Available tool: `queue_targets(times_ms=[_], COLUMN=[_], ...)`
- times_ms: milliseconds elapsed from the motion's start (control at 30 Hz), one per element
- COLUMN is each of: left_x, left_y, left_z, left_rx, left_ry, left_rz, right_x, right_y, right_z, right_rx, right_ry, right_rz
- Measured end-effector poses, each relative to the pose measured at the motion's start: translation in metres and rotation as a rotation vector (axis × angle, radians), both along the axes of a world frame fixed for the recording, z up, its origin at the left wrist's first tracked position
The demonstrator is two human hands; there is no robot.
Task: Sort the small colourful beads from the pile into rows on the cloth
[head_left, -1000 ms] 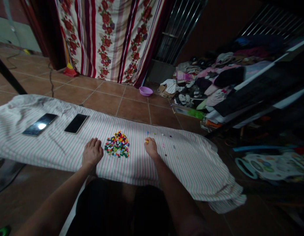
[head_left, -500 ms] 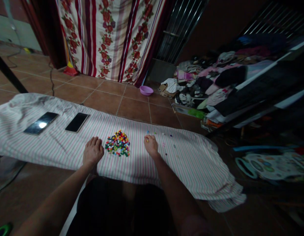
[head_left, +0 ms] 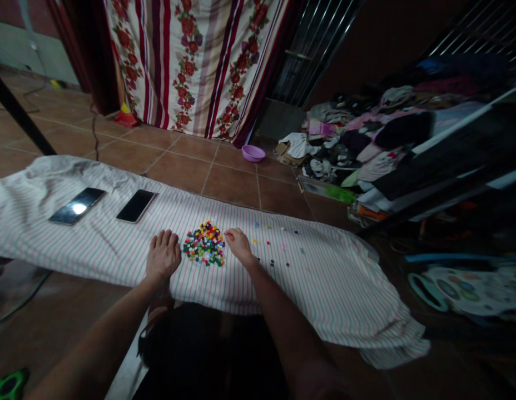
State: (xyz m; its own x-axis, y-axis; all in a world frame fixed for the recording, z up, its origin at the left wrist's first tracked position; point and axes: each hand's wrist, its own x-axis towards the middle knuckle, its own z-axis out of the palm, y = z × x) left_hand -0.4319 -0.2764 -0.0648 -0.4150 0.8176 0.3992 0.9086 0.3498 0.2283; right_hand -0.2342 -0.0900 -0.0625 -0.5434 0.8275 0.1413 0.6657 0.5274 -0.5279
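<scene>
While our left hand (head_left: 163,256) lies palm down on the striped cloth (head_left: 95,244), fingers extended and nothing visibly grasped, the pile of coloured pieces (head_left: 204,245) sits just beside it. At the pile's opposite edge, our right hand (head_left: 237,244) has thumb and forefinger nearly closed; whether they grip a piece, we cannot tell. We judge each piece light, stiff and easily scattered, best pinched singly by opposite sides.
</scene>
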Motion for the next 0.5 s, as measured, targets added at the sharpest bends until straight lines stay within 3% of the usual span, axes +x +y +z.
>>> queue_targets(times_ms=[500], left_x=[0.001], left_y=[0.008], left_z=[0.004], left_rx=[-0.123], left_ry=[0.109], left_rz=[0.022], right_x=[-0.024], right_y=[-0.001], right_z=[-0.003], right_rx=[0.009], right_ry=[0.055], right_rz=[0.046])
